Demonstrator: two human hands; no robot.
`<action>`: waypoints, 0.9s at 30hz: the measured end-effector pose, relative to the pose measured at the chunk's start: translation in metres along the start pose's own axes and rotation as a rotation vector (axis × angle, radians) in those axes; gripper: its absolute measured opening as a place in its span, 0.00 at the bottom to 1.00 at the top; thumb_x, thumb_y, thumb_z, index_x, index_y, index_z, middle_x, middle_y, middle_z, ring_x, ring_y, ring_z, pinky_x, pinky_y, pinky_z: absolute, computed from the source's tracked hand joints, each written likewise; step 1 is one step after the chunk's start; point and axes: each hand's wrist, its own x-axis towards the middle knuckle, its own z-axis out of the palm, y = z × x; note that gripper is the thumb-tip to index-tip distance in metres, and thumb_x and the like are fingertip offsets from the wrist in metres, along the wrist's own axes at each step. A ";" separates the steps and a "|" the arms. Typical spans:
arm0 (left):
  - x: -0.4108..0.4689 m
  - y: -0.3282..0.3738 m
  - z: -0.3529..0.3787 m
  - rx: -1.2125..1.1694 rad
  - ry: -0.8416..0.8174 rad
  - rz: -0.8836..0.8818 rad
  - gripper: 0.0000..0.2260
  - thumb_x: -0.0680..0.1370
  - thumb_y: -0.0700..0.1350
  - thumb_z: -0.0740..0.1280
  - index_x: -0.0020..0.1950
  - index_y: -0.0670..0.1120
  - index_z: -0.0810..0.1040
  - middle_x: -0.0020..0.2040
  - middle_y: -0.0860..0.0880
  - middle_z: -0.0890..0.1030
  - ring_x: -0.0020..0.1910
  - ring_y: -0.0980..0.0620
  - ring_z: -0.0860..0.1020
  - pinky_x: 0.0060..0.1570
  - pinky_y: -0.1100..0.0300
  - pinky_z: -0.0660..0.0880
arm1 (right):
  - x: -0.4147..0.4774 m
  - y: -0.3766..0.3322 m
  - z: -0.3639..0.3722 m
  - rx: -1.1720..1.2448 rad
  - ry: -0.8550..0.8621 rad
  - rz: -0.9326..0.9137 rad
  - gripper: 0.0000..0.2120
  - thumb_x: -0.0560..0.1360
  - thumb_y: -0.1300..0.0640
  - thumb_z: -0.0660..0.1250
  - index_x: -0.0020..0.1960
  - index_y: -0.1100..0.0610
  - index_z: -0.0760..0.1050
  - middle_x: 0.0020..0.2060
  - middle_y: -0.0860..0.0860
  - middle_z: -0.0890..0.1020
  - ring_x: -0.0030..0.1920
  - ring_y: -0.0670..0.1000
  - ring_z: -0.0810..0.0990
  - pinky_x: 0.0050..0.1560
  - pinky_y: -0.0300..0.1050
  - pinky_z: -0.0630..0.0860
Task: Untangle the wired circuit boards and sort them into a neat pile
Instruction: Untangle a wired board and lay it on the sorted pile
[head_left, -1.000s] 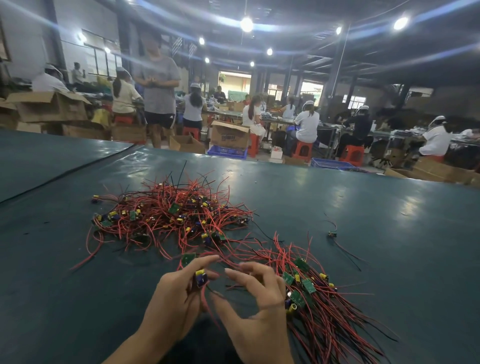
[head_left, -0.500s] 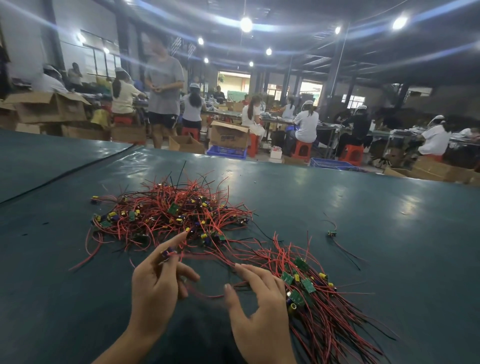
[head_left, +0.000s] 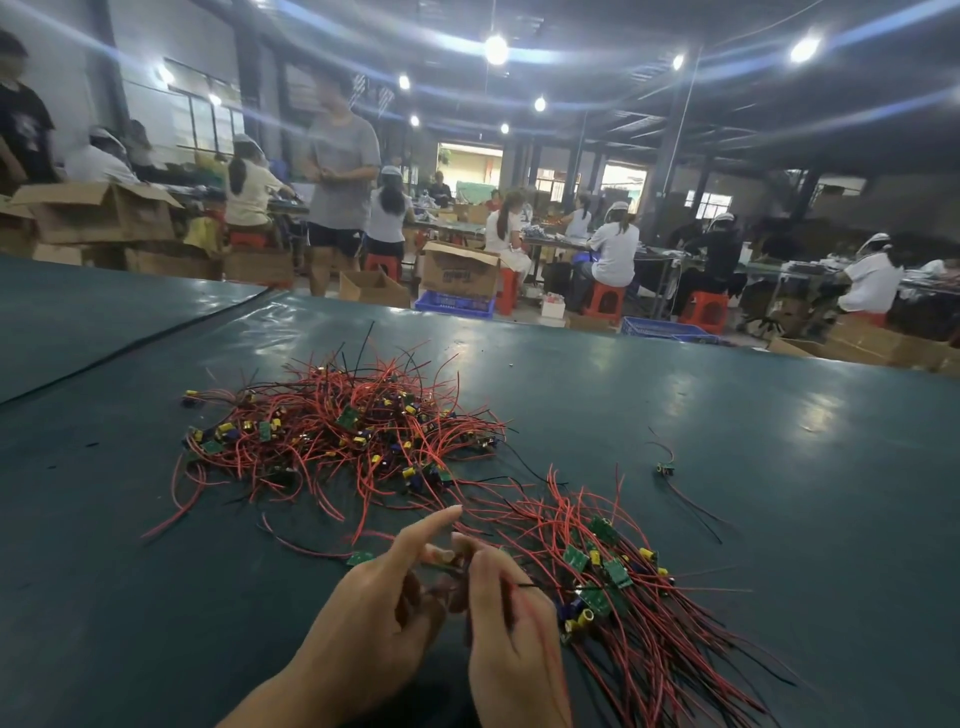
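A tangled heap of wired circuit boards (head_left: 337, 436), red and black leads with small green boards, lies in the middle of the dark green table (head_left: 779, 467). A straighter pile of boards (head_left: 623, 587) fans out near right. My left hand (head_left: 374, 608) and right hand (head_left: 509, 639) meet fingertip to fingertip in front of it. Both pinch thin wires (head_left: 457, 558) between them, and my left index finger points forward. A black wire runs from my right hand to the near pile. One green board (head_left: 359, 558) shows just left of my left hand.
A single wired board (head_left: 665, 469) lies alone to the right of the heap. A seam (head_left: 130, 348) crosses the table at far left. Beyond the far edge are cardboard boxes (head_left: 457, 270), blue crates, red stools, seated workers and a standing person (head_left: 340, 192).
My left hand, which had pulled out to the left with a board, has come back right to meet my right hand. The fingertips of both now close on the wires together.
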 end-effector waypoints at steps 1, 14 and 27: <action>-0.001 -0.002 0.001 -0.030 0.005 0.023 0.25 0.74 0.46 0.65 0.67 0.65 0.64 0.41 0.56 0.83 0.29 0.51 0.78 0.31 0.52 0.77 | 0.002 0.002 0.000 0.042 0.036 0.024 0.09 0.75 0.41 0.56 0.45 0.36 0.75 0.31 0.40 0.80 0.31 0.35 0.76 0.33 0.26 0.70; 0.007 0.004 0.009 -0.555 0.031 -0.471 0.29 0.74 0.64 0.61 0.28 0.40 0.77 0.28 0.46 0.77 0.30 0.47 0.76 0.36 0.57 0.75 | 0.003 -0.011 0.001 0.340 0.056 0.013 0.12 0.72 0.47 0.63 0.43 0.47 0.85 0.25 0.50 0.80 0.26 0.44 0.78 0.30 0.33 0.73; 0.007 0.004 0.009 -0.467 0.112 -0.239 0.13 0.78 0.52 0.59 0.38 0.46 0.76 0.30 0.45 0.77 0.28 0.46 0.75 0.28 0.56 0.73 | 0.008 -0.002 -0.001 0.301 -0.003 0.341 0.25 0.72 0.38 0.62 0.23 0.52 0.72 0.21 0.47 0.70 0.24 0.45 0.69 0.31 0.40 0.66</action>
